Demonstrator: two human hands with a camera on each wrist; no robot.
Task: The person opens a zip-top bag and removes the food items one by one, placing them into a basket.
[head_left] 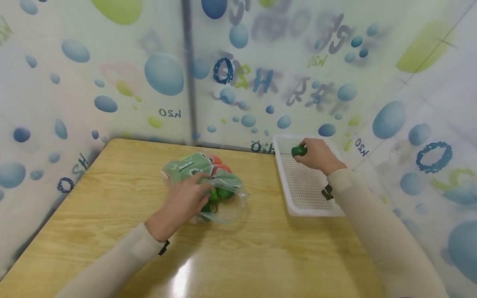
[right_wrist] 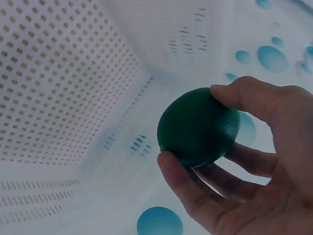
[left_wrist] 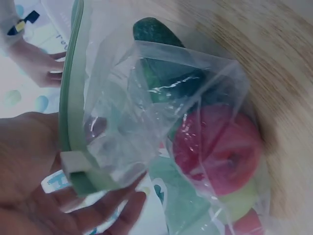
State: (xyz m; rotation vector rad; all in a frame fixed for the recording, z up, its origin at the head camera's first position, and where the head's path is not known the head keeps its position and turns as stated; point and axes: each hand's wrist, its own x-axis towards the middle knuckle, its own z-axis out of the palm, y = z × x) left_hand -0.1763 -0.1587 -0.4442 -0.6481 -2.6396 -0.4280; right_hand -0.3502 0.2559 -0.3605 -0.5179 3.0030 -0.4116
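Over white tray (head_left: pixel 298 207), frame right: your right hand (head_left: pixel 316 155) grips green fruit (head_left: pixel 299 150) | centre: left hand (head_left: pixel 184 203) pinches bag (head_left: pixel 208 182) rim

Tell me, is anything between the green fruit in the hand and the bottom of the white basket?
Nothing visible is. The right hand holds the green fruit just over the far corner of the white basket, and the perforated floor below it looks bare.

Fruit-filled plastic bag (left_wrist: pixel 195 147) in left hand (left_wrist: pixel 34 181)
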